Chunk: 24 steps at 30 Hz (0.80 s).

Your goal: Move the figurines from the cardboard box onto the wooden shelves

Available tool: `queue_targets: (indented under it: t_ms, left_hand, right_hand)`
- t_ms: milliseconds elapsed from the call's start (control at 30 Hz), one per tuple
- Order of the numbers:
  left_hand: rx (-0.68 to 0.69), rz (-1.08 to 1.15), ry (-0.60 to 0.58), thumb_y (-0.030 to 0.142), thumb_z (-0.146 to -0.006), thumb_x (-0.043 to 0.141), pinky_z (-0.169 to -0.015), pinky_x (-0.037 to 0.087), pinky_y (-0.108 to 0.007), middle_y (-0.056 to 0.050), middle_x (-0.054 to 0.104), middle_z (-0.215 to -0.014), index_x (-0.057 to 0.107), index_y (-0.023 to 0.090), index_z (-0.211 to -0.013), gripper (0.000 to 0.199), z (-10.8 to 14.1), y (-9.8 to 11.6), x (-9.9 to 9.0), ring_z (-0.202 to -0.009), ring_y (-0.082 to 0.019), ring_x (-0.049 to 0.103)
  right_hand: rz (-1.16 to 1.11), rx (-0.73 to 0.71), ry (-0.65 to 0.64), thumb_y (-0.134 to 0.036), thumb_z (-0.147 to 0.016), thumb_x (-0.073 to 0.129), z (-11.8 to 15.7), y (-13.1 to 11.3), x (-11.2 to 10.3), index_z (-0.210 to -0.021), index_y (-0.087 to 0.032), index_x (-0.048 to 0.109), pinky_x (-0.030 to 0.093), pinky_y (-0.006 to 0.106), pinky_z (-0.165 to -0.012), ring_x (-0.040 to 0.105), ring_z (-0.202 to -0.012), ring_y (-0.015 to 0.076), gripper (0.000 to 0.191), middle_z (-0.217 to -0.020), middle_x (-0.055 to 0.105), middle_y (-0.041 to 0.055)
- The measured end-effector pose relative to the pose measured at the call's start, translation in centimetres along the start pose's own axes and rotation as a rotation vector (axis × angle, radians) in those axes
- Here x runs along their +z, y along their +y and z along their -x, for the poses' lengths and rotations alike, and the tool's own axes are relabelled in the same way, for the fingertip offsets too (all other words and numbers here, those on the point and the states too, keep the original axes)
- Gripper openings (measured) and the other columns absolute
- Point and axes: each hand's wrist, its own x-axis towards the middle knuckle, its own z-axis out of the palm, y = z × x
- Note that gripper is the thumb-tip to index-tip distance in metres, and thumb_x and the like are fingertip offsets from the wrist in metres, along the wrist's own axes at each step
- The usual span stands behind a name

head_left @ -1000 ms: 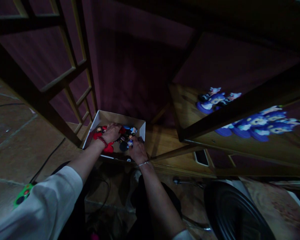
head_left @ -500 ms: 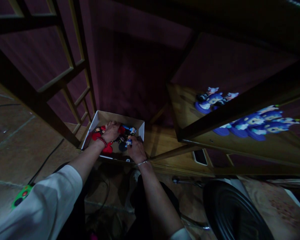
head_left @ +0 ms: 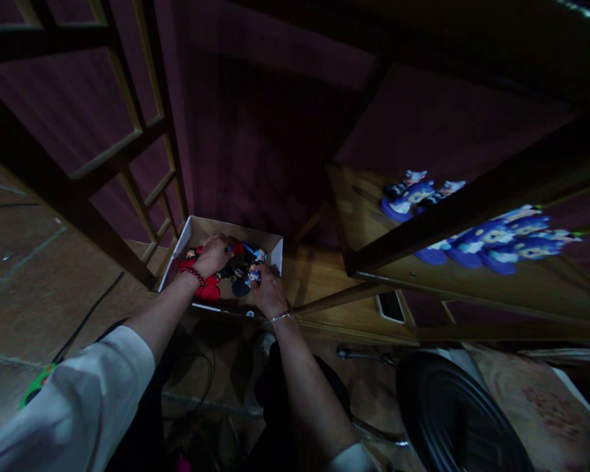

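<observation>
A shallow cardboard box (head_left: 177, 257) with white outer sides holds several small figurines, some with red bases (head_left: 208, 290) and one with a dark base (head_left: 240, 287). Inside it, my left hand (head_left: 212, 257), with a red bead bracelet, has its fingers curled down among the red figurines; what they grip is hidden. At the box's right end my right hand (head_left: 269, 292) pinches a small blue figurine (head_left: 254, 274). Just beyond that one lies a figurine with a pale blue head (head_left: 260, 255).
Several blue-based figurines (head_left: 496, 246) stand on a wooden shelf (head_left: 358, 216) at the right, partly behind a beam. A phone (head_left: 390, 306) lies on the lower board. Wooden lattice (head_left: 103, 160) rises at the left; a round black stool seat (head_left: 459, 416) is at lower right.
My left hand has shifted slightly left within the box, baring more of the dark figurines in the middle. My right hand stays on the blue figurine.
</observation>
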Motion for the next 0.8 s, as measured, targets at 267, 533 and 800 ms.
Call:
queue_targets:
  t_ms: [267, 533, 800]
  left_hand:
    - [-0.069, 0.05, 0.055, 0.019, -0.073, 0.049, -0.088, 0.042, -0.029, -0.007, 0.064, -0.099, 0.063, 0.017, -0.1, 0.03, 0.2, 0.0, -1.3, -0.094, -0.02, 0.056]
    - [-0.166, 0.023, 0.14, 0.023, -0.076, 0.046, -0.09, 0.041, -0.031, -0.01, 0.063, -0.101, 0.064, 0.016, -0.098, 0.029, 0.4, -0.1, -2.4, -0.1, -0.023, 0.054]
    - [-0.301, 0.156, 0.126, 0.026, -0.074, 0.05, -0.08, 0.044, -0.028, -0.008, 0.065, -0.091, 0.062, 0.016, -0.092, 0.024, 0.7, -0.4, -3.3, -0.088, -0.02, 0.059]
  right_hand:
    - [-0.041, -0.002, 0.004, -0.013, -0.078, 0.05, -0.1, -0.1, 0.1, -0.105, -0.017, 0.053, 0.042, 0.026, -0.082, 0.057, -0.093, 0.0168, 0.028, -0.1, 0.063, 0.0071]
    - [-0.033, 0.011, -0.004, -0.014, -0.077, 0.05, -0.1, 0.1, 0.4, -0.107, -0.017, 0.051, 0.042, 0.027, -0.082, 0.059, -0.092, 0.0176, 0.03, -0.101, 0.063, 0.0077]
    - [-0.03, 0.024, 0.008, -0.014, -0.076, 0.05, -0.2, -0.2, 0.5, -0.106, -0.017, 0.051, 0.043, 0.027, -0.078, 0.06, -0.086, 0.017, 0.03, -0.097, 0.063, 0.0076]
